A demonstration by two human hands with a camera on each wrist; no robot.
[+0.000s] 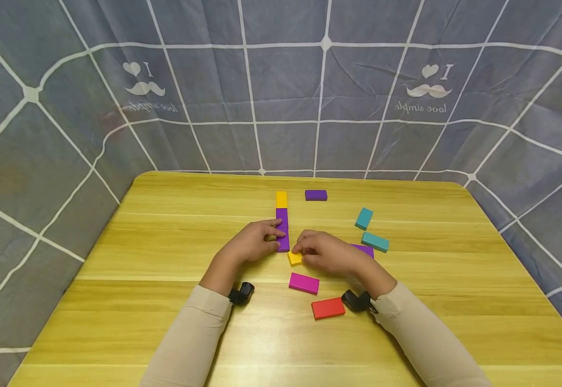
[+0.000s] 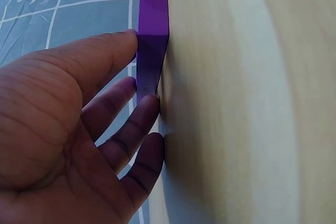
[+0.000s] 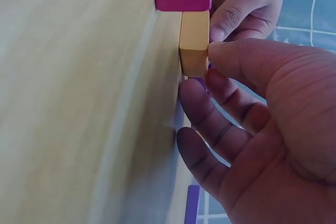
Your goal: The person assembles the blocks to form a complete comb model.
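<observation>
Two purple blocks (image 1: 283, 245) lie end to end in a line, with a yellow block (image 1: 281, 199) at their far end. My left hand (image 1: 254, 240) rests on the purple pair from the left; its fingertips lie over the tops. In the left wrist view the thumb touches the side of the nearer purple block (image 2: 153, 17). Just off that block's near end, slightly to the right, my right hand (image 1: 326, 251) pinches a second yellow block (image 1: 295, 259) between thumb and fingers. This yellow block (image 3: 194, 32) sits low at the tabletop in the right wrist view.
A magenta block (image 1: 303, 283) and a red block (image 1: 328, 308) lie nearer the body. Two teal blocks (image 1: 364, 218) are on the right. One purple block (image 1: 365, 250) is partly hidden by the right wrist; another purple block (image 1: 316, 195) lies near the back edge.
</observation>
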